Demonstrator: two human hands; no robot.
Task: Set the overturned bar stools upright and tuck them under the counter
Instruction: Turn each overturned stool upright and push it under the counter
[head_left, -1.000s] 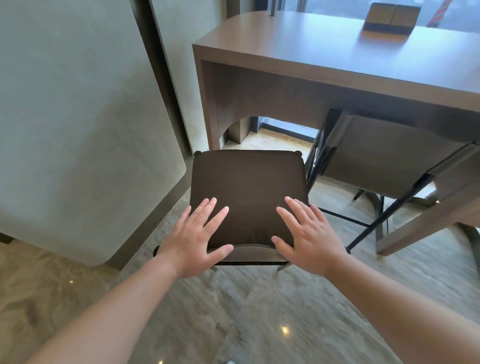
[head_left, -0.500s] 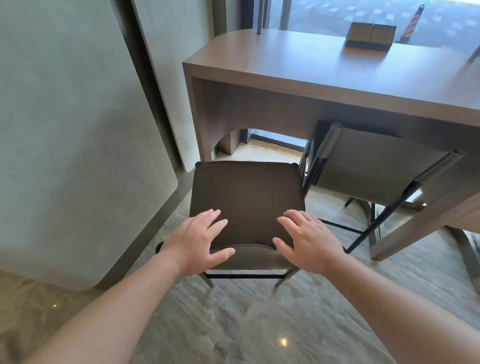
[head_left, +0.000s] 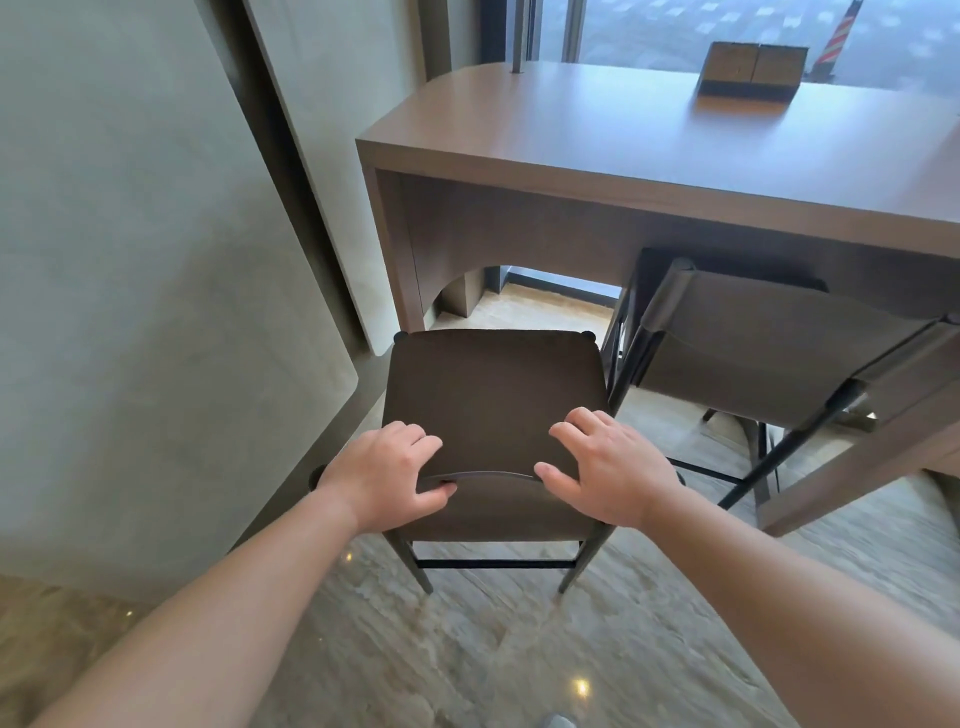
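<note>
A bar stool (head_left: 493, 384) with a dark seat and a low curved backrest (head_left: 498, 506) stands upright on the floor, just in front of the wooden counter (head_left: 623, 150) and outside its opening. My left hand (head_left: 387, 475) grips the left end of the backrest's top edge, fingers curled over it and thumb on the near face. At the right end my right hand (head_left: 605, 470) holds the same edge, fingers bent over toward the seat. A second stool (head_left: 753, 353) stands upright to the right, tucked under the counter.
A pale wall panel (head_left: 145, 291) with a dark vertical strip runs close along the stool's left side. The counter's side leg (head_left: 395, 244) stands ahead on the left. A small box (head_left: 750, 70) sits on the counter by the window. The stone floor (head_left: 493, 654) stretches toward me.
Both hands drew back from lying flat on the seat to the backrest's top edge, and their fingers curled over it. The view rose, showing more of the stool's legs and the counter top.
</note>
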